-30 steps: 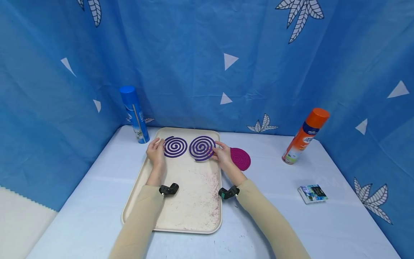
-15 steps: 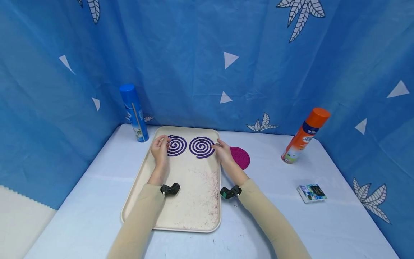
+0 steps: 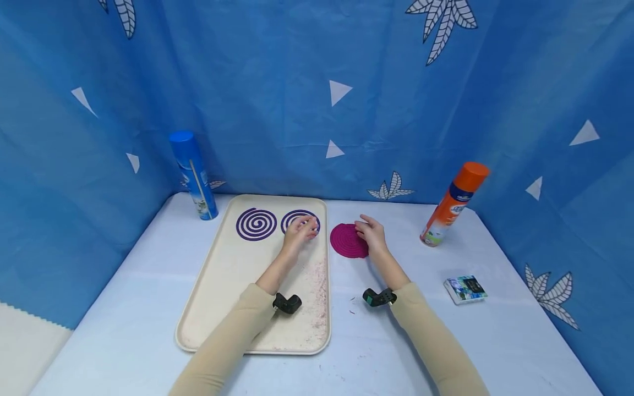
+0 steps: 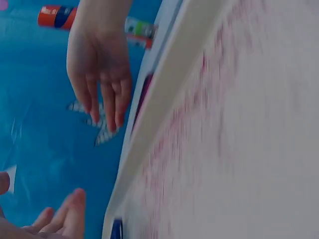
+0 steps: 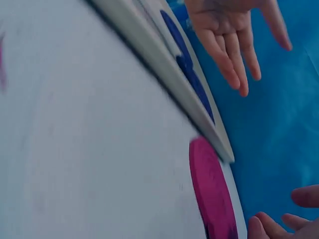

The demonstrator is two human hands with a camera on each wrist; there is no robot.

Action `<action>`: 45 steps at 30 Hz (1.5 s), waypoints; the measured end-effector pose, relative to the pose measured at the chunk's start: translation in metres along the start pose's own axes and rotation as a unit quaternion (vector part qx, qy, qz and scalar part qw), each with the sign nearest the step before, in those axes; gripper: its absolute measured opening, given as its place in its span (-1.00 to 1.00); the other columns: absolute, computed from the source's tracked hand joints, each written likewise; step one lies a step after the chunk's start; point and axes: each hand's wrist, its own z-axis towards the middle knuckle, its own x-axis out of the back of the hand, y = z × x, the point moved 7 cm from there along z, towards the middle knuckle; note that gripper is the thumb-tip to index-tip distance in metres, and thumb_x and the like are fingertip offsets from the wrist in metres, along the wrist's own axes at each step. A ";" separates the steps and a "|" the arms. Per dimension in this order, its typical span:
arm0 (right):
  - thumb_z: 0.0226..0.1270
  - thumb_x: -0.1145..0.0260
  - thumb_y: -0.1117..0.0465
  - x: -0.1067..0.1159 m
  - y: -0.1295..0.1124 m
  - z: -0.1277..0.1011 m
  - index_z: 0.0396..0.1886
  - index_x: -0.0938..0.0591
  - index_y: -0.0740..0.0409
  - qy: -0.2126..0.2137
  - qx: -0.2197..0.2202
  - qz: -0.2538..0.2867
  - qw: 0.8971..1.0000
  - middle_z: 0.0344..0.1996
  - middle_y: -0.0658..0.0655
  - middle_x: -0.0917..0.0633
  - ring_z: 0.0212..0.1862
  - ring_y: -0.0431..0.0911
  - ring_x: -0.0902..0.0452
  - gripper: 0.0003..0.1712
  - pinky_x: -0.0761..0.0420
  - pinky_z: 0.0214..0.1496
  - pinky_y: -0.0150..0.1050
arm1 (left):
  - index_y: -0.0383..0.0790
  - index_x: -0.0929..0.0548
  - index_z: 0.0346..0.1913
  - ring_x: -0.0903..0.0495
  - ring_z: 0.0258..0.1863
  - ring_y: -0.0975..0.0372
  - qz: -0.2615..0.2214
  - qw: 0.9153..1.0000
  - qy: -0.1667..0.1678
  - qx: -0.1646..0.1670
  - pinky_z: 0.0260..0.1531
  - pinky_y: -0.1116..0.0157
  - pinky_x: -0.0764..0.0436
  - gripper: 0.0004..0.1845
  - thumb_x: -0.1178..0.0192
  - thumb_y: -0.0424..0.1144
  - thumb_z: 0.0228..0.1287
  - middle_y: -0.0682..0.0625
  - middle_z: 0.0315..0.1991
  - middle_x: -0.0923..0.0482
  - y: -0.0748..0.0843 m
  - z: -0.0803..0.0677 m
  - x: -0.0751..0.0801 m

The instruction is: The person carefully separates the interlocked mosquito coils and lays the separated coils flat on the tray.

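Two purple mosquito coils lie side by side at the far end of the cream tray: a left coil with wide gaps and a right coil, partly covered by my left hand. That hand hovers over it, fingers loosely bent and holding nothing. On the table just right of the tray is a tightly wound magenta mosquito coil. My right hand is at its right edge, fingers relaxed and apart from the thumb. In the right wrist view the magenta coil lies flat beside the tray's rim.
A blue spray can stands behind the tray's left corner. An orange spray can stands at the back right, with a small patterned box in front of it. A blue curtain hangs behind the table. Reddish crumbs mark the tray.
My right hand has let go of the right purple coil, now flat on the tray, and moved right to the magenta coil. My left hand has left the left coil and moved right over the other.
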 end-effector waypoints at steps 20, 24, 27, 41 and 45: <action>0.36 -0.12 0.37 0.043 0.025 0.003 0.33 -0.33 0.35 0.031 0.003 -0.133 0.991 0.15 0.39 -0.46 0.07 0.01 -0.46 -0.45 -0.55 0.10 -0.32 | -0.30 0.09 0.49 0.12 0.52 -0.04 0.089 0.985 -0.113 0.094 0.50 -0.07 0.09 -0.18 0.25 0.20 0.39 -0.23 0.51 0.07 -0.012 -0.037 -0.088; 0.32 -0.15 0.43 0.048 0.031 0.004 0.39 -0.26 0.29 0.021 -0.027 -0.100 0.994 0.19 0.36 -0.38 0.01 -0.06 -0.37 -0.36 -0.44 -0.28 -0.57 | -0.36 -0.01 0.46 0.02 0.50 -0.07 0.052 0.989 -0.101 0.090 0.48 -0.04 -0.03 -0.23 0.23 0.14 0.41 -0.26 0.48 -0.03 -0.016 -0.035 -0.083; 0.29 -0.17 0.46 0.047 0.038 0.003 0.46 -0.15 0.22 0.001 -0.054 -0.061 0.997 0.35 0.38 -0.25 0.12 -0.08 -0.35 -0.25 -0.43 -0.37 -0.65 | -0.37 -0.05 0.45 -0.04 0.47 -0.11 0.025 0.990 -0.096 0.101 0.46 -0.01 -0.13 -0.25 0.20 0.11 0.42 -0.28 0.46 -0.05 -0.020 -0.033 -0.081; 0.31 -0.18 0.43 0.013 -0.021 -0.063 0.49 -0.09 0.10 -0.059 0.002 0.127 0.990 0.07 0.13 -0.54 -0.24 -0.32 -0.67 -0.19 -0.67 -0.14 -0.47 | -0.04 -0.55 0.19 -0.18 0.42 -0.06 0.251 0.947 -0.104 -0.172 0.31 -0.07 -0.37 -0.63 -0.13 -0.15 0.35 -0.21 0.42 -0.15 0.043 -0.069 -0.051; 0.36 -0.09 0.42 -0.003 -0.037 -0.088 0.48 -0.04 0.17 -0.118 -0.008 0.170 0.978 0.18 0.13 -0.42 -0.13 -0.30 -0.64 -0.25 -0.66 -0.05 -0.44 | 0.00 -0.59 0.15 -0.16 0.43 -0.05 0.269 0.935 -0.100 -0.206 0.34 -0.05 -0.34 -0.66 -0.15 -0.15 0.33 -0.16 0.44 -0.12 0.061 -0.087 -0.046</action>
